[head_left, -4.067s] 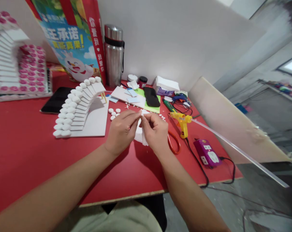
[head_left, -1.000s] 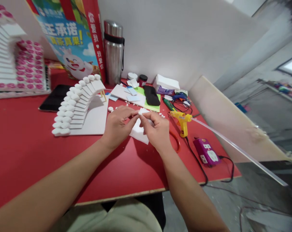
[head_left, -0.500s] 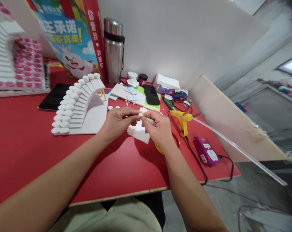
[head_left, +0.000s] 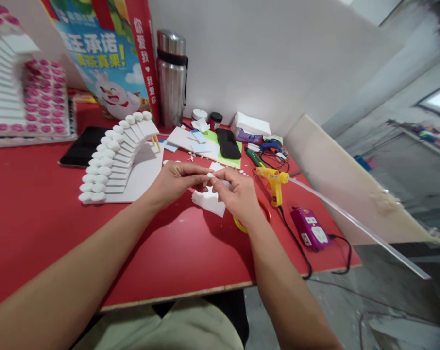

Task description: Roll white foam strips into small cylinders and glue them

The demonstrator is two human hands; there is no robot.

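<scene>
Between the fingertips of both hands is a small white piece (head_left: 210, 176), too small to make out fully. My left hand (head_left: 179, 181) is closed in a pinch on its left side. From the right, my right hand (head_left: 238, 192) pinches the same piece with thumb and forefinger. White paper (head_left: 210, 203) with a torn edge lies on the table below the hands. Left of them stands a white model staircase (head_left: 120, 167), its curved outer side lined with round white pieces. A few more white rounds show behind my left hand, mostly hidden.
A yellow glue gun (head_left: 274, 181) with a long clear stick lies to the right, beside a purple power socket (head_left: 310, 228). A steel flask (head_left: 172, 80), a printed bag (head_left: 110, 63) and a black phone-like object (head_left: 229, 144) sit behind. Partly under my right forearm is a yellow-orange ring (head_left: 266, 211).
The fingers have shifted slightly around the white piece, and more of it shows now. Both hands stay in nearly the same place; the view has moved a little.
</scene>
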